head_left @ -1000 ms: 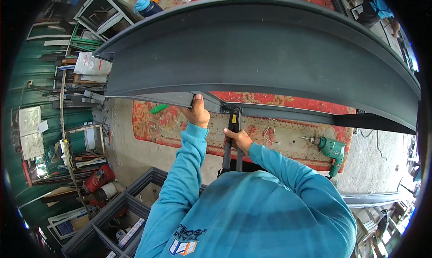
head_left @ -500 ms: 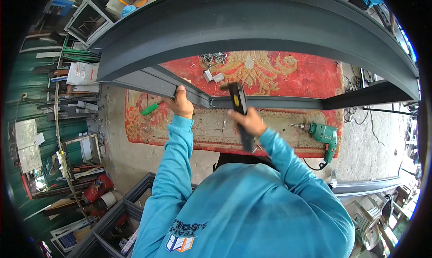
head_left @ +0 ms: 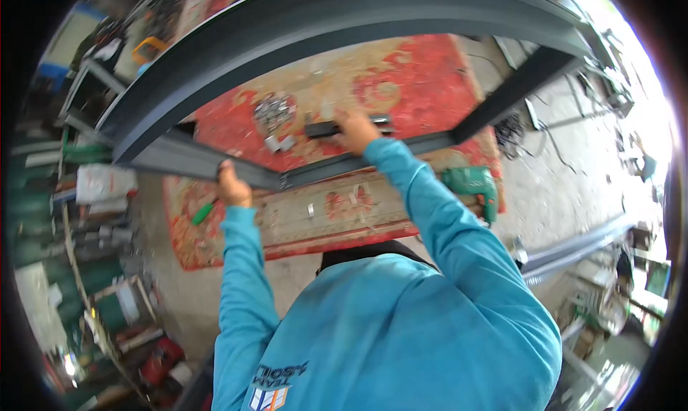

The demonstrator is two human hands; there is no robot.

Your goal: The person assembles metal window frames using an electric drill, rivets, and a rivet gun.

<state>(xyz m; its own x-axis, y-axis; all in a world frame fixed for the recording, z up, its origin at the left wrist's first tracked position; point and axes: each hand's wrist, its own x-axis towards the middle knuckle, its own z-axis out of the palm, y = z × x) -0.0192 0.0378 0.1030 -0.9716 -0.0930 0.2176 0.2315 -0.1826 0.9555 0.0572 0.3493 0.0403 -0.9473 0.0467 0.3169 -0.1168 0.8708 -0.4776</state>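
My left hand [head_left: 234, 187] is closed round the lower edge of a dark grey metal frame [head_left: 344, 17], on its slanting left piece close to a corner joint [head_left: 282, 181]. Inside the frame opening, my right hand [head_left: 356, 130] is over a black hand tool [head_left: 322, 129] held low above or against the red patterned carpet [head_left: 430, 74]. The tool shows on both sides of my fingers, but blur hides its exact kind. A heap of small metal pieces [head_left: 274, 112] and two small light blocks [head_left: 279, 144] lie left of it.
A green power drill [head_left: 473, 185] lies on the carpet at the right. Near the left edge is a green-handled tool [head_left: 203, 213]. Cables [head_left: 510, 133] and a grey metal profile [head_left: 580, 246] are on the right; cluttered racks [head_left: 107, 225] stand on the left.
My right hand has carried the black tool from the near side of the frame's lower bar up into the opening, turning it sideways. My left hand stays on the frame; the whole view has shifted.
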